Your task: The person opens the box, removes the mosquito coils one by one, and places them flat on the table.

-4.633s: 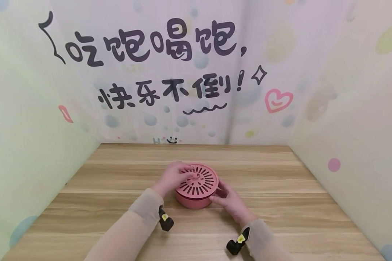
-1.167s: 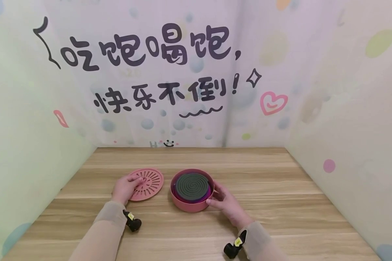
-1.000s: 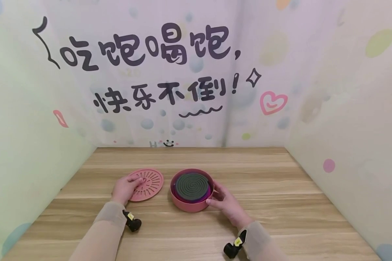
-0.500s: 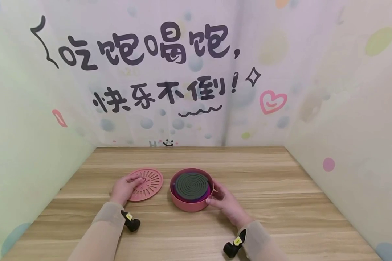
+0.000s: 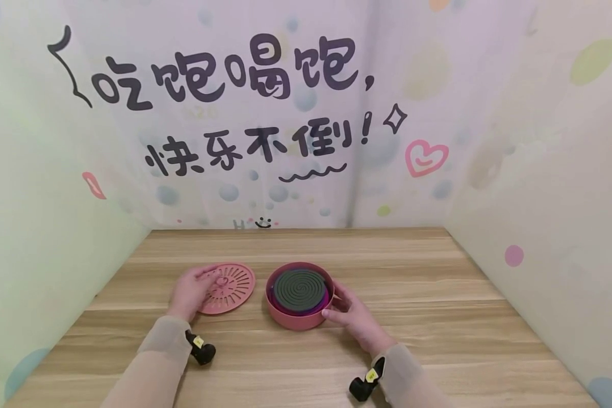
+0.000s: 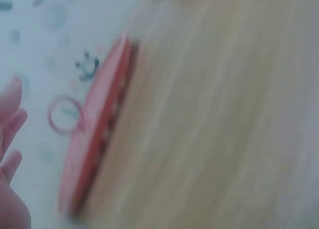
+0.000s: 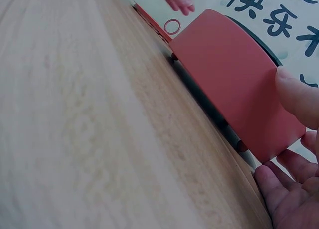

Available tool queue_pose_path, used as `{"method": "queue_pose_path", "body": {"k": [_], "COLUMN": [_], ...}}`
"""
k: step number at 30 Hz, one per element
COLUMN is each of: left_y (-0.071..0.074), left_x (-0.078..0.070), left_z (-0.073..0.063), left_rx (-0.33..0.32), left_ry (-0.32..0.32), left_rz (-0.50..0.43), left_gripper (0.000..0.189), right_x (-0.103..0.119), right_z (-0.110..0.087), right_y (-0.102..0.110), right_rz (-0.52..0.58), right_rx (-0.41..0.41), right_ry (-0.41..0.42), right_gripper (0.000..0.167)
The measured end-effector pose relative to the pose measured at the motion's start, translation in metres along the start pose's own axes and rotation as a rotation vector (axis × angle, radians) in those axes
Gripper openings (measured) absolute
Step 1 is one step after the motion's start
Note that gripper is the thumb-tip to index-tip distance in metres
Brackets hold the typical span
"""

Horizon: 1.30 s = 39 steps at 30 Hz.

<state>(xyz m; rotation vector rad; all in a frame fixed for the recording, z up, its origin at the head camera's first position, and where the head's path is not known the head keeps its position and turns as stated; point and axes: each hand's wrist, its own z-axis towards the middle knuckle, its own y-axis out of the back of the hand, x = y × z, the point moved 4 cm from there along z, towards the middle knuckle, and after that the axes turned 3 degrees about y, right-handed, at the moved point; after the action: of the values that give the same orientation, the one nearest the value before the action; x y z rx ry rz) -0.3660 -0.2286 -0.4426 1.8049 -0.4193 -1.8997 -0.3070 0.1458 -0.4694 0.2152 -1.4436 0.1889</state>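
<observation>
The pink slotted lid [image 5: 229, 289] of a mosquito coil holder lies flat on the table, left of its base. My left hand [image 5: 187, 296] is over the lid's left side with relaxed fingers. In the left wrist view those fingers are apart from the lid's upright ring [image 6: 50, 117]. The round pink holder base [image 5: 297, 322] stands with its top uncovered. Inside it lies a dark green mosquito coil [image 5: 300, 290] over something purple [image 5: 322, 305]. My right hand [image 5: 359, 323] grips the base's right side, thumb at the rim and fingers curled against the wall and lower edge.
The wood-grain table [image 5: 285, 374] runs back to a printed cloth wall [image 5: 209, 192] with large dark characters. Pale side walls stand left and right. A small black camera [image 5: 202, 352] sits on the left wrist, another [image 5: 362, 388] on the right.
The left hand has lifted the lid off the base and set it down to the left. In the last half second its fingers have let go of the ring. The right hand stays on the base.
</observation>
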Motion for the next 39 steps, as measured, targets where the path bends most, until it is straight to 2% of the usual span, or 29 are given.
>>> {"method": "queue_pose_path", "body": {"k": [3,6,10,13,18,22,26,31,34,39], "left_y": [-0.006,-0.018,-0.039,-0.057,-0.081,-0.095,-0.103,-0.106,-0.108,-0.109], "left_x": [-0.019,-0.035,-0.049,-0.054,-0.055,-0.054,-0.051,-0.043,-0.040,-0.037], "left_z": [-0.006,-0.015,-0.026,-0.033,-0.046,-0.052,-0.051,-0.051,-0.052,-0.052], "left_rx": [0.010,0.042,0.093,0.175,0.277,0.325,0.347,0.391,0.420,0.410], "left_ry": [-0.093,-0.135,-0.144,-0.137,-0.058,-0.017,-0.025,-0.039,-0.058,-0.072], "left_rz": [-0.032,-0.069,-0.098,-0.126,-0.166,-0.294,-0.384,-0.439,-0.464,-0.466], "left_gripper": [0.039,0.037,0.038,0.043,0.065,0.081,0.086,0.086,0.085,0.085], "right_x": [0.000,-0.001,-0.002,-0.002,-0.002,-0.002,-0.004,-0.005,-0.006,-0.005], "right_z": [0.000,0.000,0.000,0.000,-0.001,0.000,0.002,0.003,0.003,0.003], "right_y": [0.001,0.001,0.001,0.001,0.001,0.001,0.001,0.002,0.002,0.002], "right_rz": [-0.001,-0.003,-0.001,-0.001,-0.001,0.003,0.002,-0.016,-0.021,-0.010], "right_rx": [-0.002,-0.002,-0.001,-0.001,0.003,0.005,0.007,0.008,0.009,0.001], "right_ry": [-0.003,-0.003,-0.004,-0.005,-0.003,-0.002,-0.005,0.001,0.003,0.005], "right_gripper": [0.079,0.079,0.079,0.079,0.079,0.079,0.080,0.082,0.083,0.082]}}
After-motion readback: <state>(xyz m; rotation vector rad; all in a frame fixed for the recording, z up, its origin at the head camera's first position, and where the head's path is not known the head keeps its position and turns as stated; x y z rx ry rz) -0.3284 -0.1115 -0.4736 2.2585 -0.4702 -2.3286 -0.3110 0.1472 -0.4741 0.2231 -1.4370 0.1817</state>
